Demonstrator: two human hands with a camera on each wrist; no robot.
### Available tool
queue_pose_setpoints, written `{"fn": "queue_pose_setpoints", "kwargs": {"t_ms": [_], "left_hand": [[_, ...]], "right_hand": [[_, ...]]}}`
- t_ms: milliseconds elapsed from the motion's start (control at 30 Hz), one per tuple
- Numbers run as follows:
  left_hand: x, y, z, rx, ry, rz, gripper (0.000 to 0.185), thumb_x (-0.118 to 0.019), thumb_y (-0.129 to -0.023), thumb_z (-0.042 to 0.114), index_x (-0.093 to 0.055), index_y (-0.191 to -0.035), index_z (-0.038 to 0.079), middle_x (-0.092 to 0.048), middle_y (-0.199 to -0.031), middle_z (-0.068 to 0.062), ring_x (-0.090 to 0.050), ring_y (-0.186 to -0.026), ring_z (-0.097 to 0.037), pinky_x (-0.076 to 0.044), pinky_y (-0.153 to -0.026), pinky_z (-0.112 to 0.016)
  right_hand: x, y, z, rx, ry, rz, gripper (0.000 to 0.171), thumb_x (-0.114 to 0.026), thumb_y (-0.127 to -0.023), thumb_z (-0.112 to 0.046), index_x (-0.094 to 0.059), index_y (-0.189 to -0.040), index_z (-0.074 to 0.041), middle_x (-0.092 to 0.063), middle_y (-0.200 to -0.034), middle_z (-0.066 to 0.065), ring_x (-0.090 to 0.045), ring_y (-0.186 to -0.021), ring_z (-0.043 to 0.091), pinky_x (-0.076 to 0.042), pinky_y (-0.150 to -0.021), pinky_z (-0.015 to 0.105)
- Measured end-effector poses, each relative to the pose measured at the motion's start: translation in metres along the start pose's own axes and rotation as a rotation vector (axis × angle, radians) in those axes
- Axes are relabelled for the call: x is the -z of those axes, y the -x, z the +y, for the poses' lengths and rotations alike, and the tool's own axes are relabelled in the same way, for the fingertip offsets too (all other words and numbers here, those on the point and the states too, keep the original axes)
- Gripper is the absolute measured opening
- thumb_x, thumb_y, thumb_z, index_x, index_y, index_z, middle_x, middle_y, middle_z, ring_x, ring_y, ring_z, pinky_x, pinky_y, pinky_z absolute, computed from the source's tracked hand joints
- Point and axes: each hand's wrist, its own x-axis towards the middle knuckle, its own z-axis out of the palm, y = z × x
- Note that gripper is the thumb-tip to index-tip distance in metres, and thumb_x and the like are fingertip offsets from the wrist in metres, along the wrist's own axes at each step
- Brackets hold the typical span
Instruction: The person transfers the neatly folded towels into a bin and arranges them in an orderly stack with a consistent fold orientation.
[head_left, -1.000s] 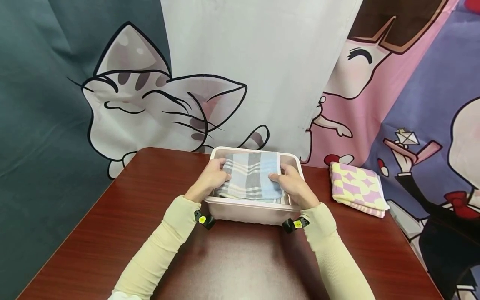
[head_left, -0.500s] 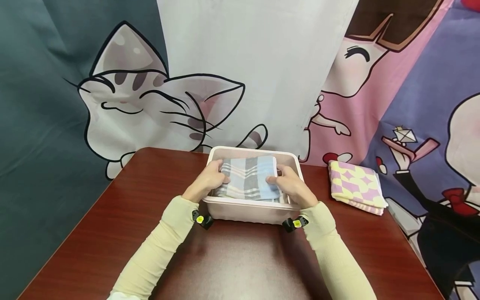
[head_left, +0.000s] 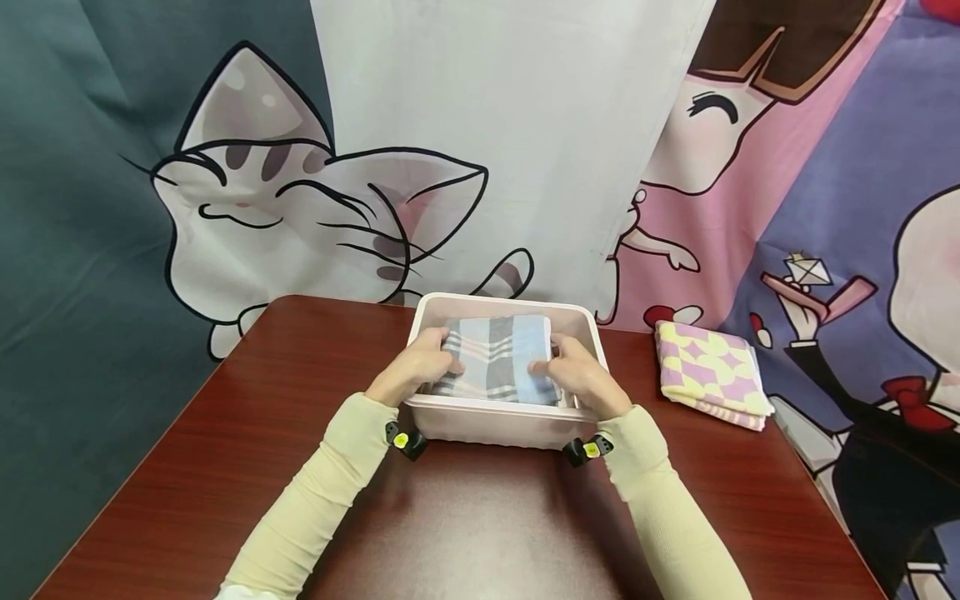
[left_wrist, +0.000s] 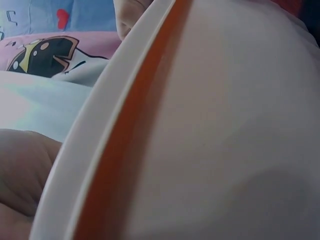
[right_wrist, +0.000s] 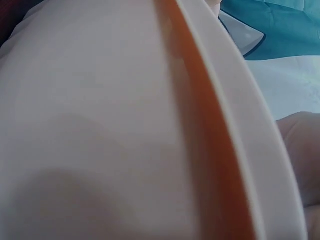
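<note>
A folded plaid towel (head_left: 495, 354) in light blue, grey and white lies level inside a white plastic bin (head_left: 487, 427). My left hand (head_left: 416, 367) grips its left side, thumb on top and fingers round the edge. On the opposite side my right hand (head_left: 585, 375) holds it the same way. Both wrists pass over the bin's near rim. The bin's outer wall (left_wrist: 215, 120) fills most of the left wrist view, and the rim hides much of the left hand (left_wrist: 25, 175). Likewise, the right wrist view has the right hand (right_wrist: 306, 160) partly behind the rim (right_wrist: 235, 105).
A second folded towel (head_left: 712, 371), yellow and purple, lies on the reddish-brown table (head_left: 300, 450) right of the bin. Close behind the table hangs a cartoon-print curtain (head_left: 555, 150).
The plaid towel has gone down deeper into the bin with both hands on it, and more of the bin's far inner wall shows. The yellow and purple towel stays put.
</note>
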Motion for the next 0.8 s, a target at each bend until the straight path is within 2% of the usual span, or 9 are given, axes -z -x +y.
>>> {"fn": "queue_pose_setpoints", "kwargs": {"t_ms": [67,133,200,233,333,433,567,700,800], "left_hand": [[-0.001,0.002,0.001,0.005,-0.025,-0.012,0.033,-0.060,-0.078,0.000,-0.053,-0.110,-0.004,-0.053,-0.095,-0.012,-0.049,-0.086,-0.021,-0.042,-0.074,-0.030],[-0.001,0.004,0.002,0.005,-0.048,-0.021,0.033,-0.060,-0.079,0.002,-0.053,-0.110,-0.004,-0.053,-0.095,-0.012,-0.049,-0.086,-0.022,-0.042,-0.074,-0.030],[-0.001,0.005,0.004,-0.006,-0.066,-0.026,0.039,-0.060,-0.080,0.004,-0.050,-0.117,-0.005,-0.055,-0.104,-0.015,-0.050,-0.094,-0.024,-0.043,-0.081,-0.033],[-0.001,0.006,0.005,-0.001,-0.078,-0.020,0.047,-0.060,-0.081,0.006,-0.046,-0.124,-0.005,-0.053,-0.113,-0.016,-0.049,-0.102,-0.025,-0.041,-0.089,-0.035],[-0.002,0.008,0.009,-0.034,-0.144,-0.001,0.065,-0.060,-0.083,0.009,-0.030,-0.138,-0.008,-0.040,-0.136,-0.022,-0.038,-0.124,-0.028,-0.030,-0.105,-0.041],[-0.003,0.012,0.013,-0.082,-0.216,0.034,0.074,-0.059,-0.085,0.013,-0.018,-0.141,-0.010,-0.024,-0.145,-0.025,-0.023,-0.134,-0.031,-0.019,-0.110,-0.042],[-0.007,0.025,0.021,-0.129,-0.250,0.075,0.071,-0.058,-0.086,0.017,-0.023,-0.140,-0.010,-0.024,-0.145,-0.027,-0.022,-0.135,-0.034,-0.018,-0.110,-0.044],[-0.018,0.040,0.032,-0.169,-0.181,0.086,0.066,-0.059,-0.087,0.020,-0.030,-0.141,-0.001,-0.029,-0.145,-0.020,-0.028,-0.132,-0.033,-0.022,-0.108,-0.047],[-0.035,0.047,0.043,-0.236,-0.006,0.011,0.060,-0.059,-0.087,0.018,-0.034,-0.140,0.004,-0.034,-0.143,-0.016,-0.035,-0.129,-0.031,-0.029,-0.105,-0.046]], "right_hand": [[0.001,0.002,0.001,0.002,0.017,-0.014,0.041,-0.061,-0.084,-0.009,-0.049,-0.121,0.002,-0.056,-0.109,0.014,-0.051,-0.097,0.023,-0.041,-0.086,0.034],[0.004,0.006,0.000,0.002,0.031,-0.028,0.048,-0.061,-0.085,-0.013,-0.045,-0.127,0.003,-0.054,-0.116,0.016,-0.049,-0.106,0.025,-0.038,-0.092,0.038],[0.010,0.011,-0.002,0.012,0.060,-0.038,0.058,-0.061,-0.087,-0.018,-0.037,-0.135,0.004,-0.049,-0.127,0.019,-0.046,-0.116,0.029,-0.035,-0.099,0.044],[0.013,0.014,-0.004,0.015,0.073,-0.037,0.062,-0.061,-0.087,-0.020,-0.033,-0.138,0.003,-0.045,-0.132,0.020,-0.044,-0.119,0.031,-0.033,-0.101,0.045],[0.024,0.026,-0.008,0.033,0.094,-0.008,0.070,-0.060,-0.088,-0.025,-0.026,-0.142,0.002,-0.036,-0.140,0.021,-0.039,-0.126,0.034,-0.028,-0.105,0.048],[0.035,0.035,-0.005,0.077,0.046,0.037,0.064,-0.060,-0.088,-0.025,-0.031,-0.140,0.001,-0.038,-0.139,0.020,-0.042,-0.124,0.034,-0.030,-0.103,0.049],[0.045,0.047,0.008,0.155,-0.035,0.121,0.054,-0.060,-0.089,-0.022,-0.040,-0.134,0.001,-0.046,-0.131,0.020,-0.049,-0.117,0.031,-0.040,-0.097,0.041],[0.054,0.061,0.032,0.214,-0.119,0.238,0.043,-0.060,-0.089,-0.018,-0.048,-0.125,0.003,-0.055,-0.120,0.015,-0.056,-0.108,0.018,-0.046,-0.086,0.022],[0.064,0.070,0.057,0.233,-0.223,0.313,0.037,-0.060,-0.089,-0.013,-0.049,-0.118,0.008,-0.058,-0.110,0.008,-0.060,-0.098,0.009,-0.049,-0.079,0.018]]}}
